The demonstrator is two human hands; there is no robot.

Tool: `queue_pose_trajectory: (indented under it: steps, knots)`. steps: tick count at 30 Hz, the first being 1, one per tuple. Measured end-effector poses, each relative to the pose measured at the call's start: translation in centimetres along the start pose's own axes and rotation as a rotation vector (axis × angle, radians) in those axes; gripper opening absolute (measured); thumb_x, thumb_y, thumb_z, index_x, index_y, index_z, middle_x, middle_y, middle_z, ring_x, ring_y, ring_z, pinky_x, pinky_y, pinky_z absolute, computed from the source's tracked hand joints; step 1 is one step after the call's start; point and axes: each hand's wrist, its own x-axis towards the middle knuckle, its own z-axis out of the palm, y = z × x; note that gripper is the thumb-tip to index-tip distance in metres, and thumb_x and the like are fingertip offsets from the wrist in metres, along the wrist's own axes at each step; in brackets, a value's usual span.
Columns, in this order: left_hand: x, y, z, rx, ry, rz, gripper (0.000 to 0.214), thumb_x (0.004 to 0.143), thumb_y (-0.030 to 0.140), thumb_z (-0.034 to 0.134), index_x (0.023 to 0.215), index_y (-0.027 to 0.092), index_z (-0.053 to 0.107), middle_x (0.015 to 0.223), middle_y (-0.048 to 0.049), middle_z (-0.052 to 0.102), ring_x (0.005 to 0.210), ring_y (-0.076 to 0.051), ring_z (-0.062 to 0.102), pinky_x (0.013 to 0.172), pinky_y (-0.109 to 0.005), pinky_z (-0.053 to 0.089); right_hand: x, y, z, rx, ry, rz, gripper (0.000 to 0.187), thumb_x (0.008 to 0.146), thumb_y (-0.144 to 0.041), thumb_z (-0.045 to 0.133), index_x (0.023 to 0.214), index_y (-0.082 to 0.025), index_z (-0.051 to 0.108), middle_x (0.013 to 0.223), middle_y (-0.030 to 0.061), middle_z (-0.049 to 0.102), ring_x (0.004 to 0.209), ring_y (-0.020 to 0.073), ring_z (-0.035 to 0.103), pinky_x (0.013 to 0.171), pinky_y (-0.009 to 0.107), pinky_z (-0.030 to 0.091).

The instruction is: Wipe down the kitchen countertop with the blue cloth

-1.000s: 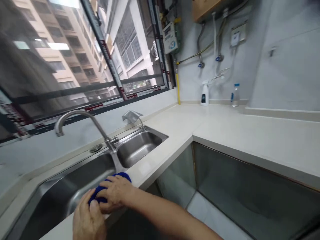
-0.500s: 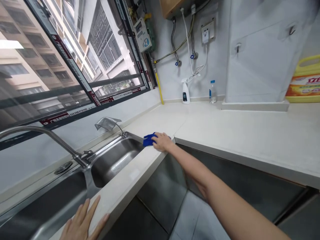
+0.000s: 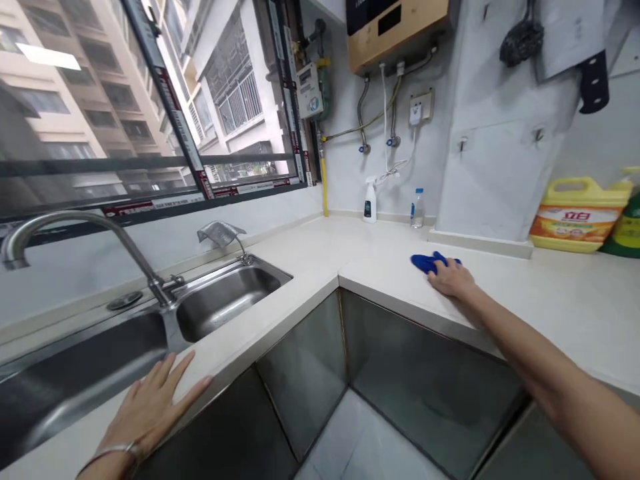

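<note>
A blue cloth (image 3: 424, 263) lies bunched on the white countertop (image 3: 380, 257), pressed down under my right hand (image 3: 453, 277). The fingers of that hand are curled over the cloth, and part of it shows past them on the left. My left hand (image 3: 150, 407) rests on the counter strip in front of the sink (image 3: 225, 303), its fingers spread and holding nothing. A bracelet circles the left wrist. Behind the right hand stand a small clear bottle (image 3: 417, 210) with a blue cap and a white spray bottle (image 3: 370, 202).
A curved faucet (image 3: 120, 240) rises over the double sink. At the right, a yellow detergent jug (image 3: 575, 217) stands by the wall, with a green bottle (image 3: 625, 230) beside it. A knife (image 3: 594, 80) and a dark scrubber (image 3: 523, 43) hang above. Cabinet doors (image 3: 420, 360) are below the counter.
My right hand has moved with the blue cloth from the sink's corner to the right-hand counter. My left hand stays on the sink edge. The view has tilted up and right.
</note>
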Motion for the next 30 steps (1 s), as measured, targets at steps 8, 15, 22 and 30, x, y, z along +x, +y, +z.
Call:
queue_pose_trajectory:
  steps: [8,15,22,30]
  knots:
    - [0.5,2.9,-2.8,-0.083,-0.131,-0.174,0.088,0.09,0.071,0.032,0.159,0.017,0.038,0.165,-0.0198,0.035,0.155,-0.041,0.029,0.122,-0.059,0.03,-1.6,-1.9,0.8,-0.035,0.002,0.064,0.053,0.102,-0.046,0.032,0.131,-0.01,0.058,0.135,0.0266,0.051,0.122,0.0436,0.057,0.099,0.056,0.043]
    - [0.4,3.2,-2.8,-0.031,-0.125,-0.173,0.086,0.09,0.068,0.035,0.159,0.017,0.038,0.164,-0.0191,0.038,0.153,-0.04,0.032,0.122,-0.059,0.031,-1.2,-15.8,1.2,0.066,0.087,-0.243,0.045,0.104,-0.035,0.031,0.131,-0.011,0.058,0.132,0.0235,0.056,0.12,0.0349,0.057,0.1,0.046,0.045]
    - [-0.2,4.6,-3.8,-0.005,-0.106,-0.146,0.079,0.095,0.065,0.037,0.157,0.014,0.043,0.161,-0.022,0.041,0.15,-0.042,0.037,0.121,-0.06,0.032,-5.9,-28.9,5.0,0.348,0.298,-0.463,0.041,0.1,-0.029,0.036,0.127,-0.015,0.062,0.138,0.0205,0.053,0.129,0.0343,0.048,0.112,0.047,0.035]
    - [-0.4,5.5,-4.7,-0.026,-0.161,-0.172,0.074,0.101,0.06,0.03,0.16,0.016,0.036,0.165,-0.0221,0.034,0.154,-0.042,0.029,0.123,-0.059,0.028,-21.2,-37.8,6.3,0.692,0.299,-0.566,0.041,0.095,-0.033,0.04,0.125,-0.017,0.062,0.147,0.0191,0.045,0.145,0.0375,0.03,0.124,0.061,0.019]
